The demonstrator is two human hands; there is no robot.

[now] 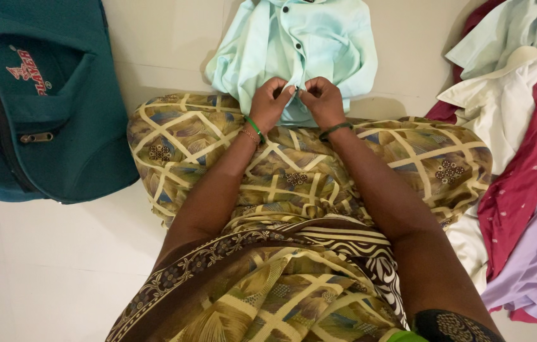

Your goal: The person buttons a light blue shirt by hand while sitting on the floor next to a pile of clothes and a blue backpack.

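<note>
Patterned sari lap (294, 183) nearest us; left hand (271, 101), right hand (322, 100) both pinching mint shirt (300, 44) placket. We reckon button could slip, fabric bunches there.

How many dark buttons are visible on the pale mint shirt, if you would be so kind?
2. One button sits near the collar at the top edge, another lower on the mint shirt. The left hand and right hand pinch the placket, possibly hiding more.
</note>
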